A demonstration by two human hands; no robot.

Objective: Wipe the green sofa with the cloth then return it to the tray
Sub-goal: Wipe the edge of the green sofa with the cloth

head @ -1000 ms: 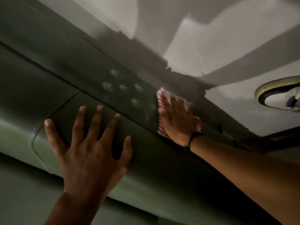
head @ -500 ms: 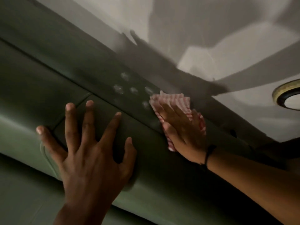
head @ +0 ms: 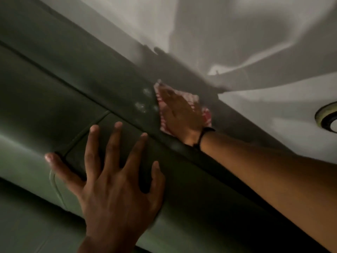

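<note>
A pale wall [head: 255, 24] crossed by shadows, with a round yellow-rimmed object [head: 327, 118] at the right edge.

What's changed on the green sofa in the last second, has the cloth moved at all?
The right hand, pressing the red-and-white checked cloth flat, slid left along the top of the green sofa, onto the patch of pale spots, covering some. Nothing was gripped or let go. The left hand stayed spread flat on the back cushion.
</note>
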